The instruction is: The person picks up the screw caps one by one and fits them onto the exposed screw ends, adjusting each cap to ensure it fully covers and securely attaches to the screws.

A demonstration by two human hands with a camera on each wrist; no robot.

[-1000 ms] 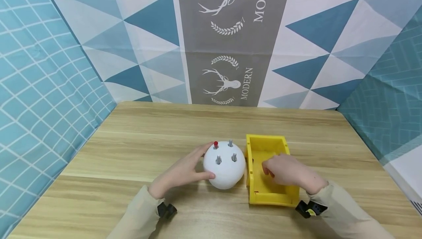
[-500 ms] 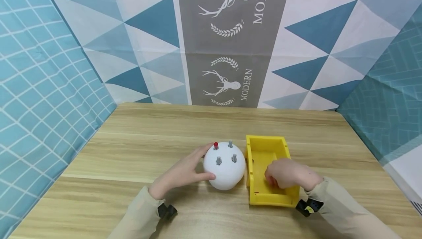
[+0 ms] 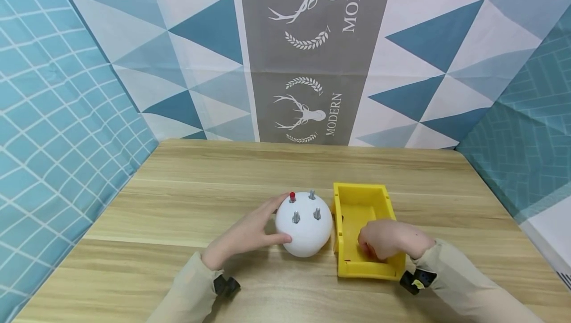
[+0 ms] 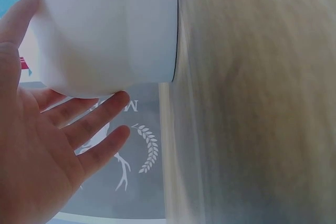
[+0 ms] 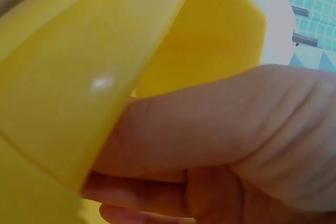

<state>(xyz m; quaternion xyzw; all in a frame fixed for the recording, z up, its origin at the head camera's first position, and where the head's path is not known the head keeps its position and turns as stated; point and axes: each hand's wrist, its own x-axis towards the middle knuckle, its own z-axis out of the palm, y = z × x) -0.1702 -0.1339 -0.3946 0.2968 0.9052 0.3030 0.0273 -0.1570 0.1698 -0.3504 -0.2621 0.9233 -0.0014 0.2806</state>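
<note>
A white ball-shaped body (image 3: 303, 236) with a flat-edged base stands on the table. Three bare grey threaded studs (image 3: 296, 217) stick up from its top, and a red cap (image 3: 292, 196) sits on another spot at the far left. My left hand (image 3: 247, 231) holds the ball's left side, thumb in front and fingers behind; in the left wrist view some fingertips touch its wall. My right hand (image 3: 385, 239) reaches down into the yellow bin (image 3: 370, 269) with bent fingers. Its fingertips are hidden, and whatever lies between them cannot be made out.
The wooden table (image 3: 200, 189) extends around the ball and bin. The bin stands just right of the ball. A patterned cloth (image 3: 303, 65) hangs behind the table, with tiled-look cloths on both sides. Each wrist wears a black camera (image 3: 226, 286).
My right hand has lowered slightly toward the near right part of the bin, its fingers more bent. My left hand and the ball stay in place.
</note>
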